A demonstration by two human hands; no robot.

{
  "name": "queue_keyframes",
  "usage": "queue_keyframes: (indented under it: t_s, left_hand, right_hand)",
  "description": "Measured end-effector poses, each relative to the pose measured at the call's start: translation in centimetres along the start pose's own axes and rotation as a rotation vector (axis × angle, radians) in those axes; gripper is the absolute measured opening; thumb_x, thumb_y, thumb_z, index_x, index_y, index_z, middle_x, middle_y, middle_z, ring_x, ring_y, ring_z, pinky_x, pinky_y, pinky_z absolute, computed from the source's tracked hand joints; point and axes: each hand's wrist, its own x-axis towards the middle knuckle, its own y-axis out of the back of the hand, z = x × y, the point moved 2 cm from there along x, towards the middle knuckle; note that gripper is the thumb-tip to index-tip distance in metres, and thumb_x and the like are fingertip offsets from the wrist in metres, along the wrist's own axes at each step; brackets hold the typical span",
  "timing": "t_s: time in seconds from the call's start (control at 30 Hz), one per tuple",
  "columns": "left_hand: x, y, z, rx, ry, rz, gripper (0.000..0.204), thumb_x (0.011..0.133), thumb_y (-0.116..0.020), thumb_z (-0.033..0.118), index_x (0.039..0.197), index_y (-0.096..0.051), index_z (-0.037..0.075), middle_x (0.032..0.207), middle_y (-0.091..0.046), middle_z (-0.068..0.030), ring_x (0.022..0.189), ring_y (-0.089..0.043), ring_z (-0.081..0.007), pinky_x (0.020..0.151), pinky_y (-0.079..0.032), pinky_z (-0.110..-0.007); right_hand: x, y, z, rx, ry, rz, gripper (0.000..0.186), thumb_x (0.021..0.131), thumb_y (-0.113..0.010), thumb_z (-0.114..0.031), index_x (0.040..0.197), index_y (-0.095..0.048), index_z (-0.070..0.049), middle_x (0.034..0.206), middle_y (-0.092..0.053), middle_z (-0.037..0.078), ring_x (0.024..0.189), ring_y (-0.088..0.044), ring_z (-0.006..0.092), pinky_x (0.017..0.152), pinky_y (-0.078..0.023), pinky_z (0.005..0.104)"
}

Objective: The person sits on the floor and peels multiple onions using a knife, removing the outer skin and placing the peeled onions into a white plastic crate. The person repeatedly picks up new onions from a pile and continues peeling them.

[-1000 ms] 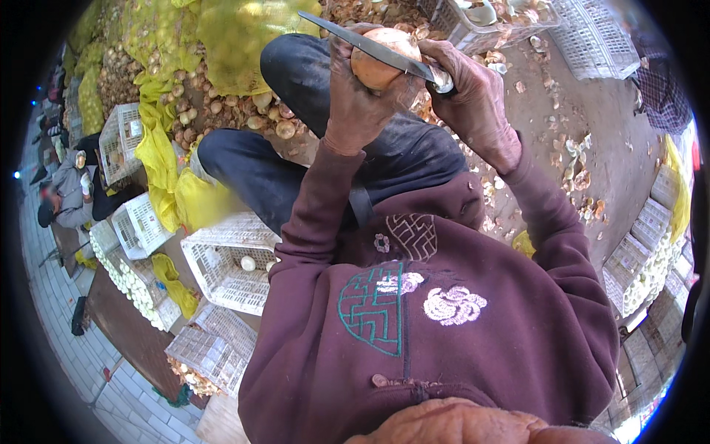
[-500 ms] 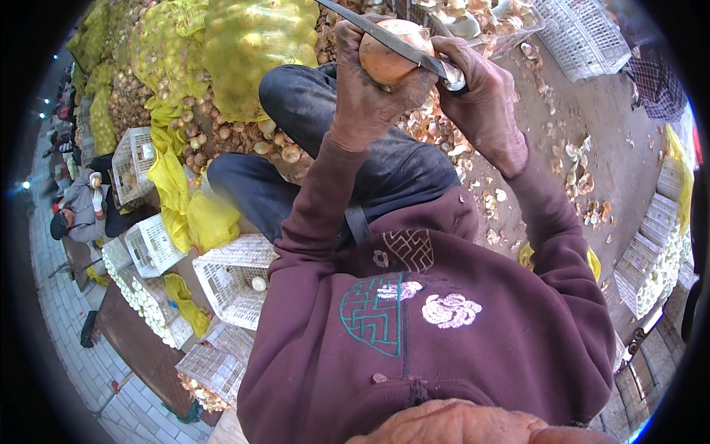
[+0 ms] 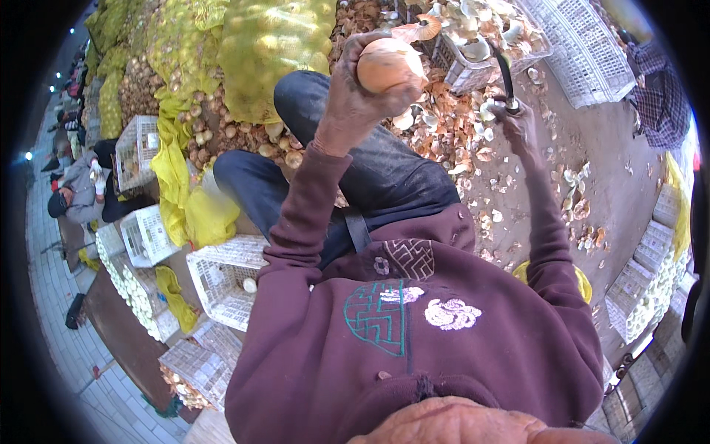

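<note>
One maroon jumper (image 3: 481,362), sewn with pale flowers and a green lattice, lies nearest, with dark trousers (image 3: 399,159) beyond it. Past the knees, the left hand (image 3: 351,107) has its fingers clamped round an onion (image 3: 388,66), which sits in the palm and is so nearly round that no long axis stands out. The right hand (image 3: 520,127) is off to the right, its fingers closed about the handle of a knife (image 3: 506,72). The blade points away from the body, tip leaning left, so the onion lies to the left of the right fingers, well apart from the edge; the left hand alone touches it. Just beyond the onion is a flap of peel (image 3: 423,28); whether it touches the onion I cannot tell. Behind are scattered peels (image 3: 473,122) and a peel-filled crate (image 3: 463,78), with a yellow mesh bag (image 3: 277,52) to the left. Farther left sits a co-worker (image 3: 80,200); at the far right is someone's checked clothing (image 3: 658,89). No brand or writing can be read: the jumper's sewing shows no letters, and pale patches on the stacked crates (image 3: 642,266) are too small to make out.
</note>
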Motion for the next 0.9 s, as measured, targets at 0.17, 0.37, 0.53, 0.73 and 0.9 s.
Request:
queue_keyframes:
  t_s: [0.17,0.37,0.53,0.73,0.9]
  left_hand:
    - [0.3,1.4,2.9,0.665,-0.231,-0.071,0.066,0.061,-0.086,0.028,0.115,-0.054,0.008,0.100,-0.062,-0.0092,0.091,-0.064,-0.0201,0.079,-0.053,-0.032]
    - [-2.4,2.7,3.5,0.836,-0.403,0.090,0.069,0.064,-0.081,0.037,0.119,-0.052,0.007,0.106,-0.059,-0.0118,0.097,-0.059,-0.0301,0.082,-0.049,-0.039]
    - [-5.8,4.0,2.2,0.575,-0.304,0.209,0.068,0.067,-0.081,0.032,0.121,-0.049,0.004,0.113,-0.055,-0.0136,0.102,-0.053,-0.0334,0.090,-0.043,-0.040]
    - [-8.4,6.8,-0.2,-0.093,-0.008,0.191,0.067,0.072,-0.080,0.024,0.125,-0.043,0.003,0.115,-0.055,-0.0099,0.106,-0.053,-0.0164,0.088,-0.049,-0.028]
    - [-9.2,7.6,-1.1,-0.184,-0.020,0.231,0.063,0.073,-0.079,0.014,0.124,-0.044,0.004,0.115,-0.054,-0.0071,0.102,-0.056,-0.0143,0.089,-0.050,-0.027]
  right_hand:
    - [-3.1,-8.4,-9.2,0.417,0.216,-0.336,0.055,0.088,-0.059,-0.037,0.126,-0.047,0.000,0.083,-0.062,0.003,0.046,-0.036,0.0018,0.041,-0.029,0.0165]
    - [-4.9,-16.0,-13.1,1.331,-0.347,-0.717,0.048,0.094,-0.049,-0.041,0.123,-0.046,-0.004,0.093,-0.062,0.012,0.042,-0.043,0.0016,0.039,-0.040,0.0150]
    - [-6.9,-17.9,-14.4,1.391,-0.434,-0.980,0.041,0.096,-0.043,-0.041,0.116,-0.050,-0.006,0.072,-0.057,0.000,0.045,-0.047,0.0021,0.037,-0.039,0.0159]
    - [-6.6,-15.8,-16.3,0.117,0.076,-0.634,0.038,0.092,-0.053,-0.040,0.108,-0.061,-0.007,0.064,-0.061,0.001,0.043,-0.046,0.0044,0.040,-0.036,0.0200]
    - [-9.0,-14.4,-17.8,-0.079,0.087,-0.584,0.032,0.084,-0.067,-0.030,0.103,-0.063,-0.005,0.065,-0.059,-0.001,0.049,-0.048,0.0026,0.041,-0.033,0.0187]
